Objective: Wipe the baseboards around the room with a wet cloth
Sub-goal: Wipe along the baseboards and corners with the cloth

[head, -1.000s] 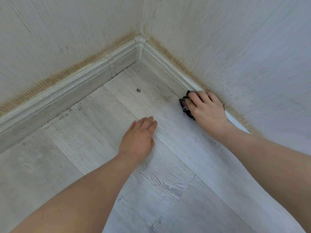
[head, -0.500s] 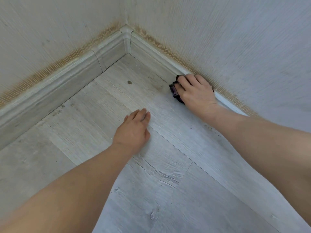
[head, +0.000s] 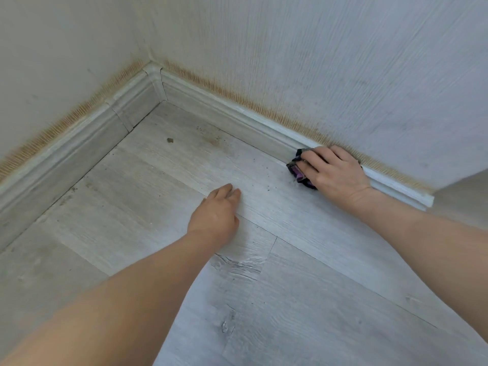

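Head view: I see my right hand (head: 335, 171) pressing a dark cloth (head: 299, 169) with its fingers curled over it, against the right-wall baseboard (head: 237, 120) where it meets the floor (head: 303, 299), well along from the room corner. My left hand (head: 215, 215) rests open and flat on the floor, holding nothing. A small dark speck (head: 169, 140) lies near the corner.

Right hand (head: 336, 171) on dark, perhaps damp, cloth (head: 299, 173) against baseboard (head: 237, 114)
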Available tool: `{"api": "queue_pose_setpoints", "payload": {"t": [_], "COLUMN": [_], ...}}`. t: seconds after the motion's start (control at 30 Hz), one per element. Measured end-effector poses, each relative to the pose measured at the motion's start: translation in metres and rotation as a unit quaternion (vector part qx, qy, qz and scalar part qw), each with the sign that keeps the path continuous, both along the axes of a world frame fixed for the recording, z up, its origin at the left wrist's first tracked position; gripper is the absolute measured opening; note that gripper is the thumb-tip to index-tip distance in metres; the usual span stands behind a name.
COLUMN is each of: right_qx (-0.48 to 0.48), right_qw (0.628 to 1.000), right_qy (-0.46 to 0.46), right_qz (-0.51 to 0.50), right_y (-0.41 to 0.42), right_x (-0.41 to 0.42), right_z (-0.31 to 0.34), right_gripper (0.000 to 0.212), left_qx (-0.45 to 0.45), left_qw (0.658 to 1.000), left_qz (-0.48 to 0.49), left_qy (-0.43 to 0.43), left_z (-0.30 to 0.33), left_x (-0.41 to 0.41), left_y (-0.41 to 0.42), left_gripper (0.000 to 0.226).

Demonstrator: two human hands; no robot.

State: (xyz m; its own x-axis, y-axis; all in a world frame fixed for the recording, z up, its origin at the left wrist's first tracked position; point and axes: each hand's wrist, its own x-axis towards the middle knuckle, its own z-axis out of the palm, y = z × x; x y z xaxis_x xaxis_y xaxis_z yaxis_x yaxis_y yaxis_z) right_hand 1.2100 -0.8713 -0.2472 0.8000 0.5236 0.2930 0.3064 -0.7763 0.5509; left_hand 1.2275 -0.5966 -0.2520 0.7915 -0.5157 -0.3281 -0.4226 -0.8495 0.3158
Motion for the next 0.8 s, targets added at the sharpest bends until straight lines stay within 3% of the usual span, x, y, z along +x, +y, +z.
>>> {"api": "queue_pose_setpoints", "payload": {"t": [0.13,0.33,0.6,0.8], "right_qx": [0.012,0.016,0.032,0.041], "right_qw": [0.999,0.998,0.997,0.998], "right_qy": [-0.015,0.047,-0.054,-0.053], "right_qz": [-0.044,-0.034,0.046,-0.007], "right_y": [0.009,0.056,-0.022,-0.002], "right_x": [0.0,0.055,-0.017,-0.006], "right_z": [-0.001,0.011,-0.005,-0.006], "right_gripper": [0.02,0.012,0.023,0.021], "left_qx": [0.033,0.031,0.023,0.029], "left_qw": [0.999,0.999,1.0,0.999], "left_qz": [-0.026,-0.033,-0.018,-0.012], "left_qy": [-0.006,0.008,0.004,0.002], "left_z": [-0.002,-0.001,-0.003,-0.003], "left_x": [0.001,0.005,0.004,0.001], "left_y": [-0.003,-0.001,-0.001,-0.002], "left_gripper": [0.06,0.059,0.059,0.06]}}
